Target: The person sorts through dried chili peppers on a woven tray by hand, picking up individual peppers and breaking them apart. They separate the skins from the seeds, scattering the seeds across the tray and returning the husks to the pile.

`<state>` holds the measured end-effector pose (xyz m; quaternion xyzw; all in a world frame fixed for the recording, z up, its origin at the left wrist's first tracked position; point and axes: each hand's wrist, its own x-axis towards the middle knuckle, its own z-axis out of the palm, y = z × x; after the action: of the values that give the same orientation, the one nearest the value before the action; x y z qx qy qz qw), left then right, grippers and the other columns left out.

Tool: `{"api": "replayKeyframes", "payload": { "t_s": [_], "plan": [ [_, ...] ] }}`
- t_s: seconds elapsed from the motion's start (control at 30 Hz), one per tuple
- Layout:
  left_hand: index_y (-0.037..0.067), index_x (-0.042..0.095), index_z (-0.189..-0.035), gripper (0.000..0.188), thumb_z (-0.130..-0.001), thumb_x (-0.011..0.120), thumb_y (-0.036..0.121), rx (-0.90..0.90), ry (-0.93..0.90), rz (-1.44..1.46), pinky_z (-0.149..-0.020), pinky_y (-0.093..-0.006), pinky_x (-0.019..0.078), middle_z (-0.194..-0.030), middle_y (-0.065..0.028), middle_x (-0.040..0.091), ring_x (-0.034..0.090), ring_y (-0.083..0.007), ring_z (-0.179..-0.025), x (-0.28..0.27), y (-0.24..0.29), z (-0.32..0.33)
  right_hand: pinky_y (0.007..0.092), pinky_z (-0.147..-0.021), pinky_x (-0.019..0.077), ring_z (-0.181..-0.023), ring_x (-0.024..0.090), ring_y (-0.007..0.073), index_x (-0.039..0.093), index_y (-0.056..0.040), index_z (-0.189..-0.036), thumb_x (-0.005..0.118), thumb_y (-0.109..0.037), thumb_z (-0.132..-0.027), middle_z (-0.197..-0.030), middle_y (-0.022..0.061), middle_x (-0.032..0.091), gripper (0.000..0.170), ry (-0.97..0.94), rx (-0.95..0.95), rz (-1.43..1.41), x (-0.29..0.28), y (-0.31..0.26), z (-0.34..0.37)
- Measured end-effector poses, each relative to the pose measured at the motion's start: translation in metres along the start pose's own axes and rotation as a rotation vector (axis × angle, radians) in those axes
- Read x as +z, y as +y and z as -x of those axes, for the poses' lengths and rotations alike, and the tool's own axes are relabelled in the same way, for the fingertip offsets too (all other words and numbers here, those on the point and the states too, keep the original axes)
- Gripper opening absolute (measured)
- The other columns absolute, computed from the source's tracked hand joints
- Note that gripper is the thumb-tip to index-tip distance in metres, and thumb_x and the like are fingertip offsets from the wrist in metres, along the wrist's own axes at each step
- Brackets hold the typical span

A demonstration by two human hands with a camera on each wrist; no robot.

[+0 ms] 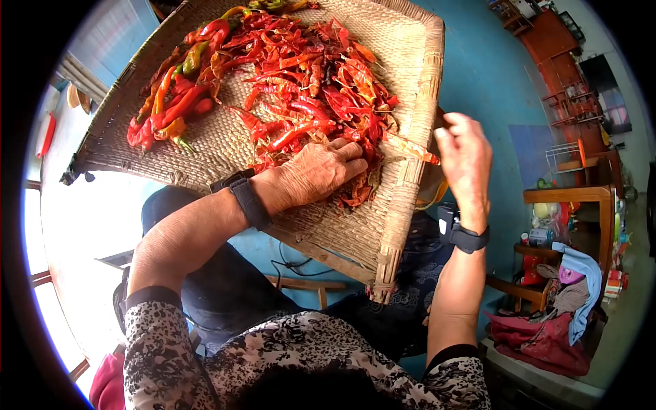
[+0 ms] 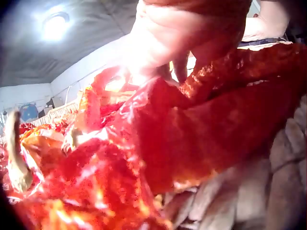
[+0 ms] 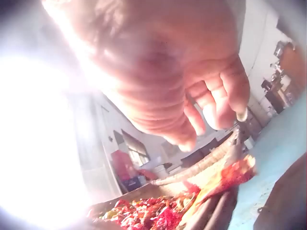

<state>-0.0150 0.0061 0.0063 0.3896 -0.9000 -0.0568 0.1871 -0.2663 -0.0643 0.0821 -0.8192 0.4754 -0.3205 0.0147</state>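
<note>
A pile of dried red chili peppers [image 1: 301,89] lies on a woven tray [image 1: 403,34] tilted over the person's lap. The left hand [image 1: 318,174] rests on the near side of the pile with bent fingers. Its fingertips are hidden among the chilies, and I cannot tell whether they pinch one. In the left wrist view, wrinkled red chilies [image 2: 206,139] fill the space below that hand. The right hand [image 1: 467,160] hovers just off the tray's right rim, fingers loosely curled and holding nothing. Beneath it, a pale orange chili [image 1: 412,148] lies across the rim, also seen in the right wrist view.
Fresher red and green peppers [image 1: 174,102] lie along the tray's left side. Below the tray is a small wooden stool [image 1: 307,283]. At the right a wooden chair [image 1: 570,195] stands with clothes [image 1: 540,342] beside it, on a blue floor [image 1: 478,61].
</note>
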Motion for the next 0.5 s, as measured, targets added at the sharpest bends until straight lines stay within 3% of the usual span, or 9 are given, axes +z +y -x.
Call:
{"api": "replayKeyframes", "payload": {
  "t_s": [0.13, 0.27, 0.37, 0.5],
  "plan": [
    [0.010, 0.058, -0.114, 0.034, -0.079, 0.060, 0.009, -0.020, -0.020, -0.015, -0.082, -0.0376, 0.0531, -0.111, -0.0094, 0.057, 0.059, -0.0284, -0.104, -0.007, 0.001, 0.001, 0.0465, -0.074, 0.0495, -0.090, 0.058, 0.0375, 0.059, 0.0004, -0.092, 0.072, -0.008, -0.078, -0.097, 0.0179, 0.057, 0.022, -0.339, -0.059, 0.162, 0.005, -0.031, 0.002],
    [0.010, 0.058, -0.110, 0.044, -0.069, 0.072, 0.018, -0.052, -0.026, -0.119, -0.077, -0.0380, 0.0526, -0.110, -0.0079, 0.054, 0.057, -0.0259, -0.104, -0.010, -0.006, 0.002, 0.0484, -0.072, 0.0495, -0.090, 0.060, 0.0392, 0.058, 0.0003, -0.087, 0.070, -0.007, -0.078, -0.097, 0.0211, 0.059, 0.016, -0.339, -0.110, 0.218, 0.013, -0.030, -0.003],
    [0.011, 0.061, -0.102, 0.031, -0.073, 0.069, 0.016, -0.136, -0.050, -0.298, -0.076, -0.0386, 0.0521, -0.104, -0.0079, 0.058, 0.060, -0.0245, -0.099, -0.018, -0.018, 0.005, 0.0491, -0.070, 0.0492, -0.085, 0.061, 0.0401, 0.057, 0.0001, -0.084, 0.068, -0.007, -0.078, -0.091, 0.0207, 0.059, 0.014, -0.392, -0.106, 0.196, 0.013, -0.029, -0.002],
    [0.007, 0.061, -0.097, 0.018, -0.081, 0.059, 0.012, -0.207, -0.045, -0.189, -0.071, -0.0404, 0.0537, -0.097, -0.0103, 0.061, 0.064, -0.0283, -0.092, -0.024, -0.038, 0.010, 0.0492, -0.068, 0.0486, -0.080, 0.062, 0.0412, 0.055, 0.0001, -0.083, 0.066, -0.007, -0.079, -0.084, 0.0201, 0.060, 0.013, -0.368, -0.109, 0.185, 0.012, -0.032, 0.000]
  ]
}}
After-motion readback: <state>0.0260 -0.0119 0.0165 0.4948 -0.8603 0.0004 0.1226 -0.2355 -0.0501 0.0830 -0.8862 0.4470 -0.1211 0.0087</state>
